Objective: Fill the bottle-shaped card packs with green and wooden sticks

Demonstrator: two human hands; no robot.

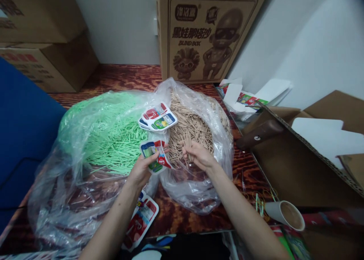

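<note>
At the mouth of the clear bag [196, 193], right hand [199, 155] pinches a few tan sticks [190, 127] between thumb and fingertips, other fingers loosely curled. Left hand [140, 171] clamps a printed card [155, 155] by its lower edge. Sticks look light, thin and snappable, and seem best gripped mid-length. Green sticks [113, 135] sit bagged just beside.

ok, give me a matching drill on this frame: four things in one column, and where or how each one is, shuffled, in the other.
Things:
1. left hand
2. right hand
3. green sticks
4. paper cup

States:
A. lying on its side, lower right
B. inside the clear bag on the left
C. holds a printed card
D. pinches tan sticks

Pairs: 1-C, 2-D, 3-B, 4-A
</note>
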